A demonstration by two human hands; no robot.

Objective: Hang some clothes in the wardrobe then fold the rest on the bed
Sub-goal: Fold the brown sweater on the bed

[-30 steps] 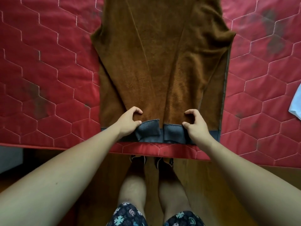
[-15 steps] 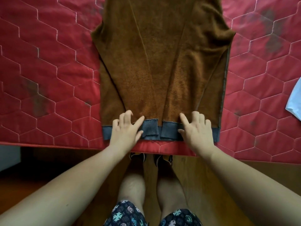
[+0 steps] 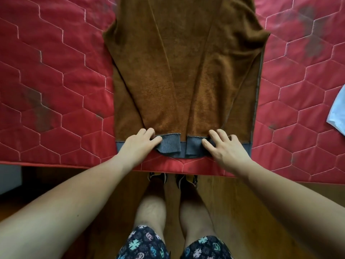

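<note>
A brown fleece sweater (image 3: 183,71) with grey ribbed cuffs and hem (image 3: 170,146) lies flat on the red quilted bed (image 3: 56,90), both sleeves folded in over the body. My left hand (image 3: 139,145) is at the hem's left part, index finger and thumb pinching the left sleeve cuff. My right hand (image 3: 225,147) rests on the hem's right part with its fingers spread and fairly straight, thumb against the right cuff. The hem's middle bulges slightly off the mattress edge.
A pale blue cloth (image 3: 337,113) lies at the bed's right edge. The mattress front edge (image 3: 93,166) runs just below the hem. I stand on a wooden floor (image 3: 242,212) close to the bed, with my feet (image 3: 172,179) under its edge.
Both hands went from pinching the cuffs to lying flat on the hem. Now the left fingers have curled onto the cuff again while the right stays spread.
</note>
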